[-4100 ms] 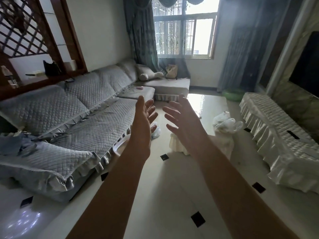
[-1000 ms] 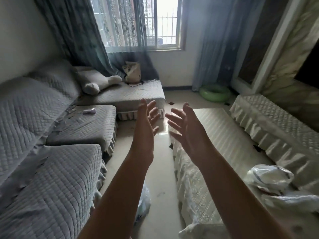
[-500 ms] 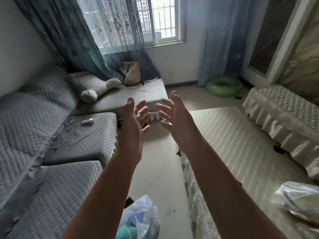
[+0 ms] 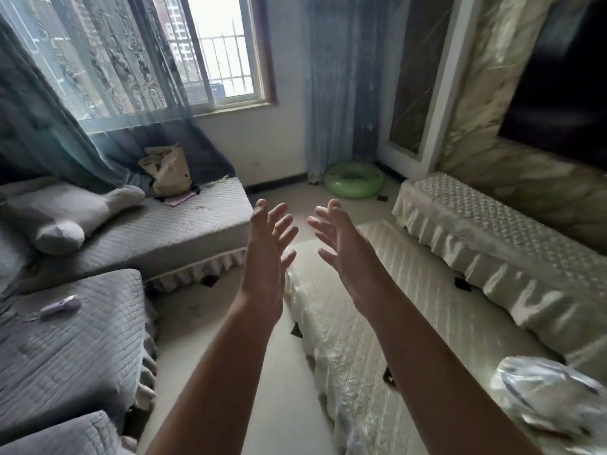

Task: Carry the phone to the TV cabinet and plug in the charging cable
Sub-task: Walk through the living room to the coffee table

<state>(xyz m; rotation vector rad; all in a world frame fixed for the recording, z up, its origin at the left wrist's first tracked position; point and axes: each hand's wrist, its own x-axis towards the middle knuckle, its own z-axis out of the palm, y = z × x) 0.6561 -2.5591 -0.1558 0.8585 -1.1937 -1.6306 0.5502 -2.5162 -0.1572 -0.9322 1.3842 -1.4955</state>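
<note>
A small lilac object [image 4: 60, 305], possibly the phone, lies on the grey quilted sofa seat [image 4: 75, 349] at the left. Both my arms reach forward over the gap between sofa and coffee table. My left hand [image 4: 266, 254] is empty with its fingers spread, and so is my right hand [image 4: 341, 247], palms facing each other. The long TV cabinet [image 4: 512, 257] under a cream cover runs along the right wall, below the dark TV [image 4: 565, 93]. No charging cable shows.
A cream-covered coffee table [image 4: 377, 323] stands right of the floor aisle, with a crumpled plastic bag [image 4: 545, 392] on its near end. A grey chaise [image 4: 170, 231] with a plush toy [image 4: 62, 215] and paper bag [image 4: 169, 169] sits under the window. A green swim ring [image 4: 353, 178] lies in the corner.
I have walked forward along the aisle between sofa and coffee table; the view has swung slightly right. The lilac object is now nearer, at my left. Both hands stay empty and spread.
</note>
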